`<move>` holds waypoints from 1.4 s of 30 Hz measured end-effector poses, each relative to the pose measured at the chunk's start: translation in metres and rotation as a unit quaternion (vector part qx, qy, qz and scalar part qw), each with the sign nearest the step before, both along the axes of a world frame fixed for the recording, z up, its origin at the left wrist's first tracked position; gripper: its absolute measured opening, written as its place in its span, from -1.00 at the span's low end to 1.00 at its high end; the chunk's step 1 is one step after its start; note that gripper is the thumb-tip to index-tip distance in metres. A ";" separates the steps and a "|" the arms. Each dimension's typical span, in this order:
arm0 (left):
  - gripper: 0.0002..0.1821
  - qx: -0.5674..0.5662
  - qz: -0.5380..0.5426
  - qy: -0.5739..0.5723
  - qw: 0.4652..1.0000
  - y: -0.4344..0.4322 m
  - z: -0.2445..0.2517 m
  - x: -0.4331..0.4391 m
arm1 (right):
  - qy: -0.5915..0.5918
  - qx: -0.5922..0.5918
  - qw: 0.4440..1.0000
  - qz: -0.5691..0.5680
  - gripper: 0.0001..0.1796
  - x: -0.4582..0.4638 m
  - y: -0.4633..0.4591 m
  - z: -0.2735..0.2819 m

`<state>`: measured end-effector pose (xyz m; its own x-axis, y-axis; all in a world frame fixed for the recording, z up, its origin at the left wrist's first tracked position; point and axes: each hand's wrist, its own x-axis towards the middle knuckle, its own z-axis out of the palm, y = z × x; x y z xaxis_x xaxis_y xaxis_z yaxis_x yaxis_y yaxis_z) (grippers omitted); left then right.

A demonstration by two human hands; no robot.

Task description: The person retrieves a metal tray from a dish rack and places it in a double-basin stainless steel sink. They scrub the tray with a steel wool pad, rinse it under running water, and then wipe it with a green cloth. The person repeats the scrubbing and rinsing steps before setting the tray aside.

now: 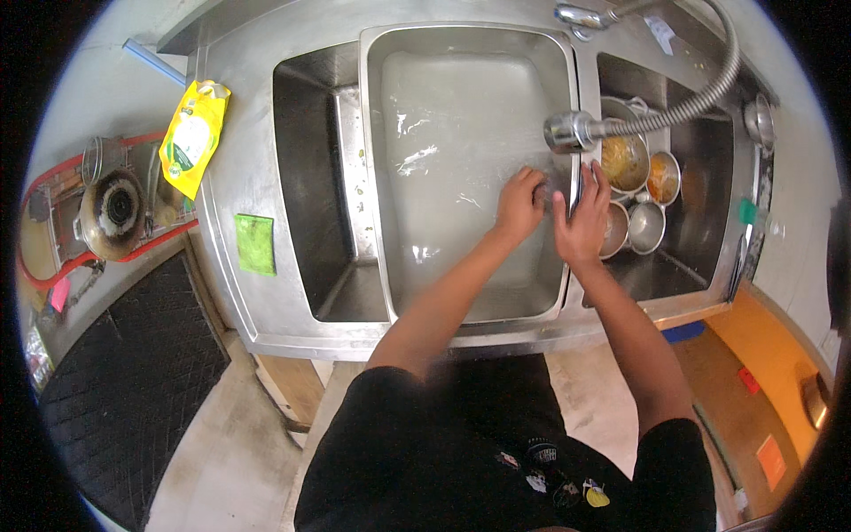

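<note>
A deep rectangular stainless steel pan (565, 60) rests across the sink counter, with cloudy water (459, 120) inside. My left hand (520, 207) is at the pan's right inner wall, its fingers curled around a small dark grey scrubber (541, 191). Most of that scrubber is hidden, so its exact kind is unclear. Straddling the pan's right rim is my right hand (584, 223), thumb on the inner side and fingers on the outer side. Just above both hands hangs the metal spray head (566, 132) of a flexible-hose faucet (715, 86).
The right sink basin (698, 173) holds several dirty metal pots (646, 227) with food residue. A green sponge (254, 244) and a yellow detergent pouch (194, 139) lie on the left counter. A blackened pan (113, 213) sits in a red-edged rack at far left.
</note>
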<state>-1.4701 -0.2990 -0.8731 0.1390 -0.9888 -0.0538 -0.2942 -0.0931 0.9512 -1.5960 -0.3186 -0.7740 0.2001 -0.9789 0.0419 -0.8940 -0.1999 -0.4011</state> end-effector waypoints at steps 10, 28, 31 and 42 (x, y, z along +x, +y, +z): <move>-0.87 0.078 -0.125 -0.049 0.988 0.111 0.014 -0.016 | -0.035 -0.046 0.998 0.000 -0.28 -0.007 0.007 -0.005; -0.68 0.379 -0.223 -0.305 0.845 0.161 0.047 0.063 | -0.051 -0.070 0.996 -0.038 -0.37 -0.014 0.016 -0.015; -0.70 0.388 -0.195 -0.328 0.839 0.176 0.047 0.098 | -0.036 -0.065 0.996 -0.039 -0.37 -0.013 0.014 -0.015; -0.78 0.182 -0.216 -0.088 0.955 0.170 0.065 -0.012 | -0.057 -0.064 0.996 -0.037 -0.43 -0.011 0.011 -0.004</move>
<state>-1.4819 -0.1293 -0.8076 -0.2397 -0.8760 -0.4186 -0.5327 -0.2419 0.8110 -1.6072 -0.3072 -0.7783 0.1136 -0.9759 0.1864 -0.8582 -0.1909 -0.4766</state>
